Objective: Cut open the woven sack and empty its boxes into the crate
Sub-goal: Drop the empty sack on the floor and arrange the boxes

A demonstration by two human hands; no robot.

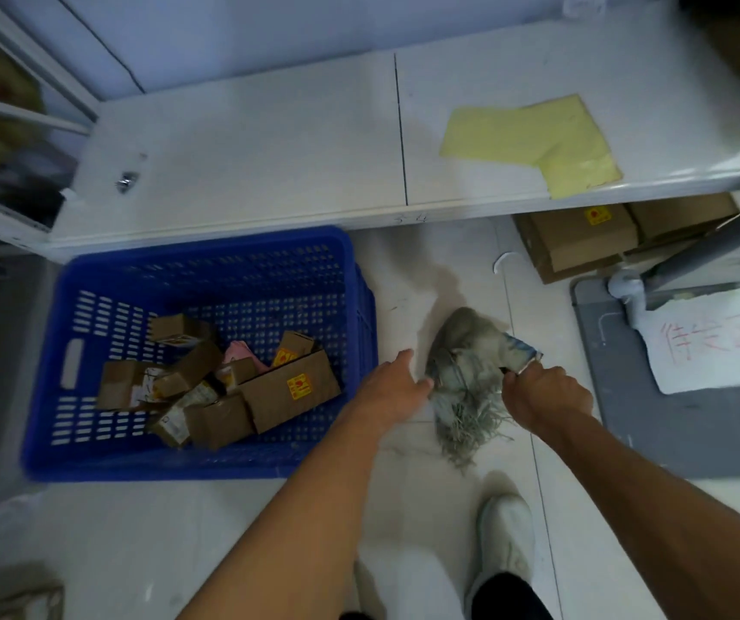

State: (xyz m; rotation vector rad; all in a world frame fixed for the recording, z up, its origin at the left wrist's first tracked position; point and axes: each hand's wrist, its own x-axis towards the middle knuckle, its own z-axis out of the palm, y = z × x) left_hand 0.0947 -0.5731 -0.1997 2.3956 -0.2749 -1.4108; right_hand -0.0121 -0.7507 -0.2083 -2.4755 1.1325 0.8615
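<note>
A blue plastic crate [207,458] stands on the floor at the left, with several small brown cardboard boxes [290,389] piled in it. To its right, the crumpled grey woven sack [466,351] hangs limp above the floor, its frayed strands dangling. My right hand [542,393] is shut on the sack's right edge. My left hand [397,382] has its fingers spread, with the fingertips touching the sack's left side. No cutting tool shows in either hand.
A white shelf [269,172] runs across the back with a yellow paper sheet [534,145] on it. Brown boxes [583,243] sit under the shelf at right. A grey mat with a white sign [713,342] lies right. My white shoe [507,534] is below.
</note>
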